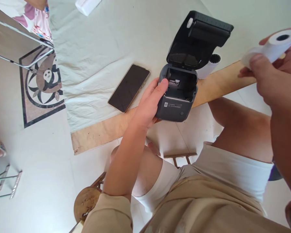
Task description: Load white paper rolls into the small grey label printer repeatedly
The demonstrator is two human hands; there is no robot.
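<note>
My left hand (151,98) grips the left side of a small dark grey label printer (176,108), thumb over its rim. The printer's lid (196,38) is swung up, with a black roller inside it, and the bay below shows a label sticker and no roll. At the right, my right hand (271,71) holds a white paper roll (277,45) with a dark hollow core, its loose end pinched by the thumb. Another white paper roll (210,66) lies on the table behind the printer, partly hidden by it.
A smartphone (129,87) with a dark screen lies on the cloth-covered table (92,58), left of the printer. A white box (87,5) is at the far edge. Below are a wooden stool (86,202) and my legs. Another person's patterned clothing (40,22) shows at the upper left.
</note>
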